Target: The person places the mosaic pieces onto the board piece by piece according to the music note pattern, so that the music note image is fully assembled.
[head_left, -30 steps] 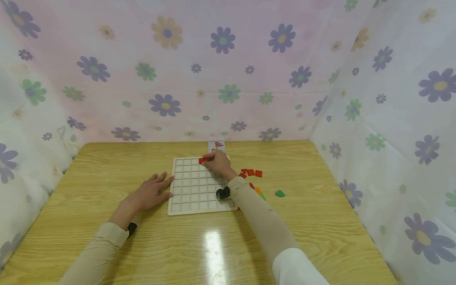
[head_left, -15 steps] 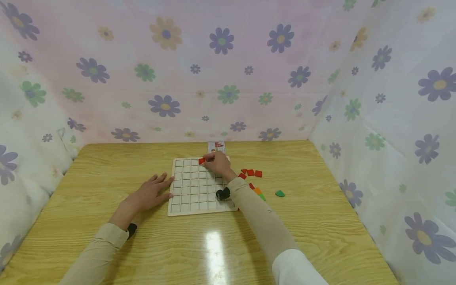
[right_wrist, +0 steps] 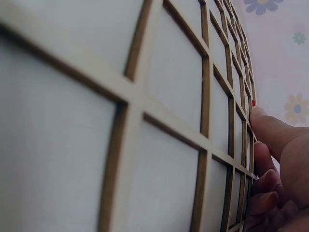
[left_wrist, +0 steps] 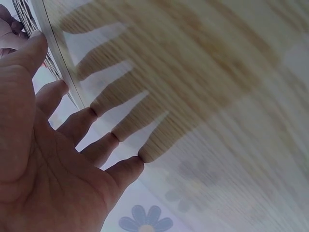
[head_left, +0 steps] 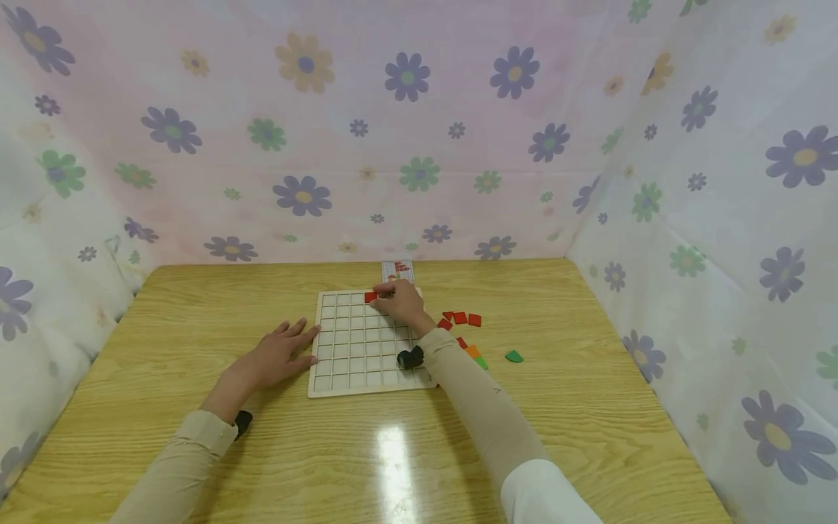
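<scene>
A square red tile (head_left: 370, 297) lies at the back row of a wooden grid board (head_left: 341, 349). My right hand (head_left: 401, 303) reaches over the board and pinches the tile's right side between thumb and finger. In the right wrist view only a sliver of red tile (right_wrist: 253, 103) shows beside the thumb (right_wrist: 270, 126), and the other fingers are curled low over the grid. My left hand (head_left: 270, 356) rests with spread fingers on the table, its fingertips touching the board's left edge. The left wrist view shows that palm (left_wrist: 58, 179) holding nothing.
Several red tiles (head_left: 460, 318) lie right of the board, with an orange piece (head_left: 473, 351) and a light green piece (head_left: 482, 362) partly behind the right sleeve. A dark green piece (head_left: 513, 356) lies farther right. A pattern card (head_left: 397, 270) lies behind the board.
</scene>
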Demonstrator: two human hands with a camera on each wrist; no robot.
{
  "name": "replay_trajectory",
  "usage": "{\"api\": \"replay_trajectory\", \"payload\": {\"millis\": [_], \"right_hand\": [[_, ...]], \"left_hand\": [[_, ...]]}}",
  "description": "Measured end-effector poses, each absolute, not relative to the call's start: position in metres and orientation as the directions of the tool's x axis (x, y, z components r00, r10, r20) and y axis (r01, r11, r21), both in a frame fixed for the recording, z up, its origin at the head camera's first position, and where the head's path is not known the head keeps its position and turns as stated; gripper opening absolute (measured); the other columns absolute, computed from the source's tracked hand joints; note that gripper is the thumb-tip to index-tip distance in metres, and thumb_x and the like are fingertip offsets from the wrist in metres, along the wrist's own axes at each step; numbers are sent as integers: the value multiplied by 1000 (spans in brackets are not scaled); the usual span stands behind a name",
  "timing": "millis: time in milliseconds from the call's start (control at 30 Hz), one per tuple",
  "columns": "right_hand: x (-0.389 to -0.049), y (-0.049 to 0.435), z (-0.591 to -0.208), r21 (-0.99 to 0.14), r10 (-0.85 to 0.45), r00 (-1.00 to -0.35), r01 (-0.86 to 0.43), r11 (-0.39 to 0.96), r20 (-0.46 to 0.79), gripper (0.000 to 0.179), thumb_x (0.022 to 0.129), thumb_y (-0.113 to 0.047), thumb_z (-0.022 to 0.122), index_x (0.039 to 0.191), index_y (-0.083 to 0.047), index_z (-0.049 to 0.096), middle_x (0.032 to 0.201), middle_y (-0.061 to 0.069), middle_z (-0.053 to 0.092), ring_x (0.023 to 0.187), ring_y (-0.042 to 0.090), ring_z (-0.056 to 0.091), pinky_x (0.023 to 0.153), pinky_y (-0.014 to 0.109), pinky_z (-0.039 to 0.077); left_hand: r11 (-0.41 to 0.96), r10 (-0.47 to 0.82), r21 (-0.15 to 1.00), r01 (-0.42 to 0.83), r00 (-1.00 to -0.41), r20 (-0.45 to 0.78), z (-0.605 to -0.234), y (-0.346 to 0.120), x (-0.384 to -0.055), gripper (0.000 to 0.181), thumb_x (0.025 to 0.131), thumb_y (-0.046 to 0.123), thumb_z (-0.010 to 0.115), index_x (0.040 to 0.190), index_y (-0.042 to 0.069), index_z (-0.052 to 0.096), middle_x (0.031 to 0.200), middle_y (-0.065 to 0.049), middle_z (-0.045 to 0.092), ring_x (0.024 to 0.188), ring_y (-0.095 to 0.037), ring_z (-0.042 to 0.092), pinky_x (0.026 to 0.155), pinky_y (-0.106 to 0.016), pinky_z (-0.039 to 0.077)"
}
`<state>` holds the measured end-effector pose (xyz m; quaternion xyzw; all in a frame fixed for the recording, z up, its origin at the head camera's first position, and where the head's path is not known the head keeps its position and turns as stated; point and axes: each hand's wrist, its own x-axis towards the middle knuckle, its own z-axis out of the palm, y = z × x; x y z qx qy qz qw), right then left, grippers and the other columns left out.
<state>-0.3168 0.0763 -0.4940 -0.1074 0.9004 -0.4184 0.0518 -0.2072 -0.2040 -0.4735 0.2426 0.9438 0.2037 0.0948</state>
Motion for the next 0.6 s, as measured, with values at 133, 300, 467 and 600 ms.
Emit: {"api": "replay_trajectory", "payload": {"millis": [133, 300, 467, 600], "right_hand": [[-316, 77, -496, -773, -246, -969, -158, 615, 2, 32, 96, -20, 73, 127, -13, 74, 118, 7, 74, 110, 22, 67, 94, 41, 54], [-316, 80, -496, -807, -267, -964, -163, 567, 7, 35, 98, -18, 71, 130, -6, 70, 116, 11, 72, 109, 26, 67, 94, 40, 54], [-318, 89, -495, -879, -311, -949, -186, 439, 46, 38, 101, -13, 66, 134, 6, 63, 128, 21, 66, 121, 32, 62, 97, 39, 54], [-319, 104, -492, -888, -363, -931, -204, 411, 46, 42, 104, -15, 60, 140, 7, 56, 143, 23, 57, 119, 35, 62, 88, 37, 57]], "left_hand": [[798, 496, 434, 419, -864, -79, -473, -204, -207, 65, 104, 36, 60, 155, 2, 41, 159, -34, 29, 143, -64, 22, 111, -74, 25], [797, 504, 426, 429, -861, -75, -474, -204, -208, 64, 103, 35, 60, 155, 1, 41, 158, -35, 29, 142, -64, 23, 111, -74, 26], [795, 505, 426, 432, -860, -70, -476, -205, -209, 65, 103, 36, 61, 155, 2, 42, 158, -34, 30, 142, -65, 24, 110, -74, 27], [795, 501, 430, 428, -863, -68, -478, -205, -208, 65, 103, 37, 61, 154, 2, 42, 158, -34, 30, 142, -65, 24, 110, -74, 27]]}}
